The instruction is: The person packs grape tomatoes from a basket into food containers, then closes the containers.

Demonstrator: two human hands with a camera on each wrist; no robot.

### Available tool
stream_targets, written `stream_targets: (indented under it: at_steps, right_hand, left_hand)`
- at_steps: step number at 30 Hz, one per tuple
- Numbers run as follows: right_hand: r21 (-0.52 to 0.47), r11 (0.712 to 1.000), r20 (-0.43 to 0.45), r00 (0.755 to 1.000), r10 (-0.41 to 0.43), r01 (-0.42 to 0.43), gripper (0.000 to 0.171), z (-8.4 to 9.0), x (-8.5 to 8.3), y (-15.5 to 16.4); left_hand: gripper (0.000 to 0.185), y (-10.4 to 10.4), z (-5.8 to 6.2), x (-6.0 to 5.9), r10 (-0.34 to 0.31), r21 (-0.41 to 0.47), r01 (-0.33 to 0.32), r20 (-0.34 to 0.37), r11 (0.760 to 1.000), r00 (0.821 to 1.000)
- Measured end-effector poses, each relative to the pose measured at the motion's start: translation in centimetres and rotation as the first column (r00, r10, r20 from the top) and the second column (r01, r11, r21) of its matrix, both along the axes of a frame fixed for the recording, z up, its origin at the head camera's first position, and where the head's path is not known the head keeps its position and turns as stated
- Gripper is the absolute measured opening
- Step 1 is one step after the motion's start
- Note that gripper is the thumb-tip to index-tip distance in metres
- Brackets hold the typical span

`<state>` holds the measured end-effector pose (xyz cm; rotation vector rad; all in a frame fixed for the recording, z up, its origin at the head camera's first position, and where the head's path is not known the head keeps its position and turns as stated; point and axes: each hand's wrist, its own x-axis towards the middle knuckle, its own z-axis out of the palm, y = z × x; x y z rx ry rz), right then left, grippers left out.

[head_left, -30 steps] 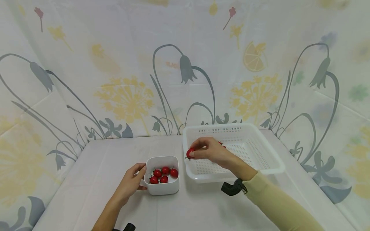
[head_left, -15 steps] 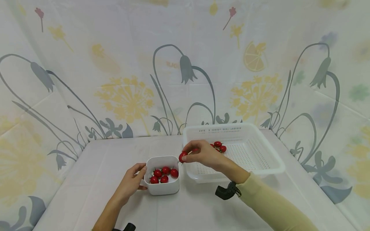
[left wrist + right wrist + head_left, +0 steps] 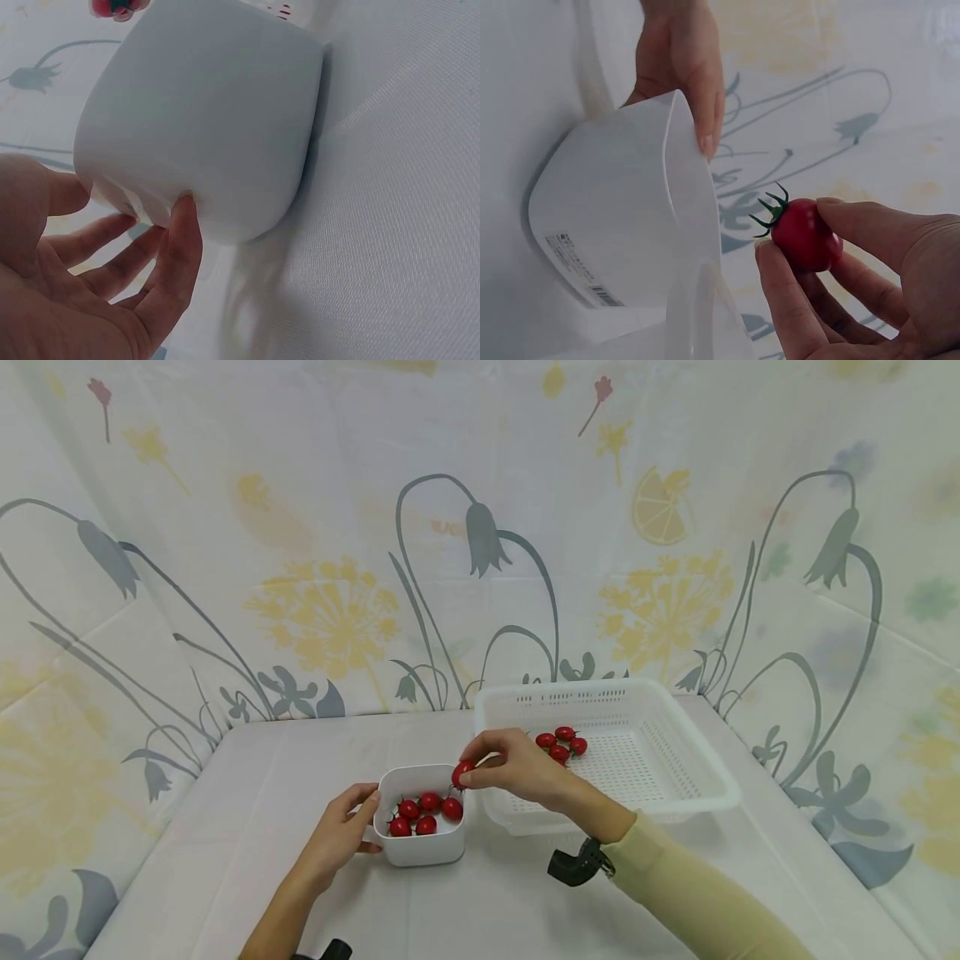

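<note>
Risk first: could slip from that light pinch, since only thumb and fingertips hold the small red cherry tomato (image 3: 462,772) with its green stalk (image 3: 768,211), right above the far right corner of the small white square plastic tub (image 3: 420,856). Could bounce off the rim and roll away across the white tabletop (image 3: 225,827), or nudge the tub askew.

Right hand (image 3: 517,767), at about 3 o'clock from the tub: narrowly closed, thumb below and fingertips above, pinching the tomato clear of the rim, not yet inside.

Left hand (image 3: 339,832), at 9 o'clock: loosely spread, thumb and fingers resting against the tub's near wall, steadying it. Five more tomatoes (image 3: 424,812) already lying in the tub.

At 2 o'clock, just beside: white perforated plastic basket (image 3: 712,793), a few red tomatoes (image 3: 561,744) left in its far left part.
</note>
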<state>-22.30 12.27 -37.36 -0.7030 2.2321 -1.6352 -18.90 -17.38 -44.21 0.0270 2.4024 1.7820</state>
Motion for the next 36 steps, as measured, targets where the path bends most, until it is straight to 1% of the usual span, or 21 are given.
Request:
stream_targets:
  at_steps: [7, 13, 19, 29, 32, 36]
  right_hand:
    - [0.003, 1.0, 0.021, 1.0, 0.002, -0.002, 0.022, -0.3, 0.3, -0.7]
    - [0.032, 0.999, 0.017, 1.0, 0.003, -0.004, 0.021, -0.8, 0.5, -1.5]
    - [0.046, 0.999, -0.01, 1.0, 0.03, -0.029, 0.019, -1.1, 0.8, -2.1]
    - [0.095, 0.996, -0.073, 0.997, 0.01, -0.003, 0.018, -1.7, 1.0, -3.1]
    - [0.091, 0.996, -0.074, 0.997, 0.018, -0.011, 0.018, -1.8, 1.1, -3.6]
    - [0.07, 0.997, -0.052, 0.998, 0.043, -0.039, 0.018, -1.8, 1.3, -4.3]
  left_hand:
    - [0.042, -0.1, 0.0, 0.0, -0.006, 0.0, 0.006, 0.001, 1.0, 1.0]
    - [0.042, 0.0, -0.1, 0.0, -0.005, 0.0, 0.005, -0.003, 1.0, 1.0]
    - [0.04, 0.1, -0.2, 0.0, 0.006, 0.001, -0.006, -0.008, 1.0, 1.0]
    - [0.04, 0.1, -0.2, -0.1, 0.005, -0.003, -0.005, -0.01, 1.0, 1.0]
    - [0.04, 0.1, -0.2, -0.1, 0.008, -0.004, -0.008, -0.01, 1.0, 1.0]
    - [0.039, 0.2, -0.1, 0.0, 0.012, -0.006, -0.012, -0.009, 1.0, 1.0]
